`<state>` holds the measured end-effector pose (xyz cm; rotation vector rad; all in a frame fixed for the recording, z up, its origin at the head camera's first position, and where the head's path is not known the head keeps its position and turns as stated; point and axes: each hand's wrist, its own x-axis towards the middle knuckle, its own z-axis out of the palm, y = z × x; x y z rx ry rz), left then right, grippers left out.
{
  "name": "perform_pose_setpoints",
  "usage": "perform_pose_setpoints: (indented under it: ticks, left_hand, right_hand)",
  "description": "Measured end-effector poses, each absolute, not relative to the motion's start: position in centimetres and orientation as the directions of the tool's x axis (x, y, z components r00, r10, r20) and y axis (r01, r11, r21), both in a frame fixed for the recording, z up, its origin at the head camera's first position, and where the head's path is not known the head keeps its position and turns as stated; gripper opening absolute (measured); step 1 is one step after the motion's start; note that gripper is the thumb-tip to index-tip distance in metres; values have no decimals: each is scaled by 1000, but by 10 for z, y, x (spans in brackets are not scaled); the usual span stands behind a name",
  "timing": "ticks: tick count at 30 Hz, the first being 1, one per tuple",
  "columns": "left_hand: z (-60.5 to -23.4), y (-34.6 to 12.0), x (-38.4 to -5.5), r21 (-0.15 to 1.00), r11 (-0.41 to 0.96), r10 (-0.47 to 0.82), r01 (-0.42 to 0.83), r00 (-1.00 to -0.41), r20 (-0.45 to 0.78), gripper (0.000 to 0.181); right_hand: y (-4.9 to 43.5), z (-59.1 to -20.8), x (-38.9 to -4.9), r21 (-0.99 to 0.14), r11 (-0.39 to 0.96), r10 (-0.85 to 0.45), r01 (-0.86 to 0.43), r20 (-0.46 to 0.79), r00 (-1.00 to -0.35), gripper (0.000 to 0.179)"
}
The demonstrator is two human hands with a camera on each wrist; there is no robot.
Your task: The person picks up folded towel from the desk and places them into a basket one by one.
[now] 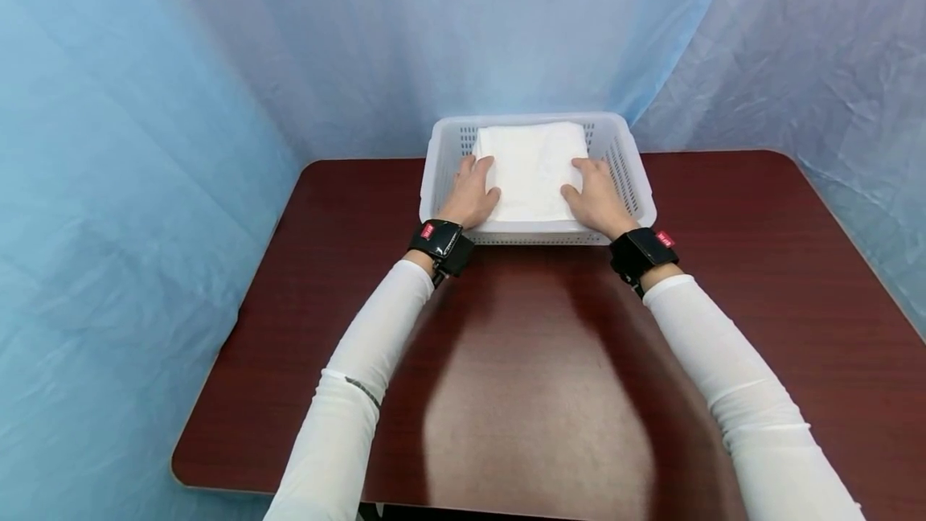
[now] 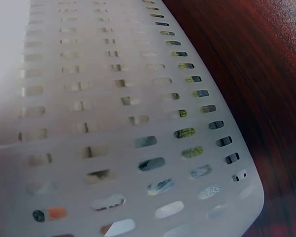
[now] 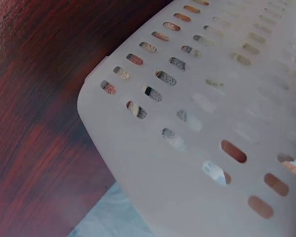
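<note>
A folded white cloth (image 1: 537,171) lies flat inside a white perforated plastic basket (image 1: 538,227) at the back of the table. My left hand (image 1: 470,193) reaches over the front rim to the cloth's left side, its fingers loosely extended and its thumb near the edge. On the opposite side, my right hand (image 1: 596,198) touches the cloth's right edge, with thumb and index finger apart. Close up, the left wrist view shows the slotted basket wall (image 2: 153,123), and the right wrist view shows a slotted basket corner (image 3: 138,128). Neither wrist view shows the fingers.
Under the basket is a dark red-brown wooden table (image 1: 542,376). Light blue sheets (image 1: 434,38) hang behind and to the left of it. Through the basket slots in the wrist views, patterned bits of green, grey and red show, too small to identify.
</note>
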<state>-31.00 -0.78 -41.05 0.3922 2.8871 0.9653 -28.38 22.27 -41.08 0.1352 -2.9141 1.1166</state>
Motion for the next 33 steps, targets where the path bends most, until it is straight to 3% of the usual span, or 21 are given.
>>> perform_pose_setpoints:
  ticks: [33]
  left_hand:
    - [-410, -7, -310, 568, 790, 279, 229, -960, -1, 57]
  right_hand:
    - [223, -412, -286, -671, 738, -81, -76, 23, -996, 57]
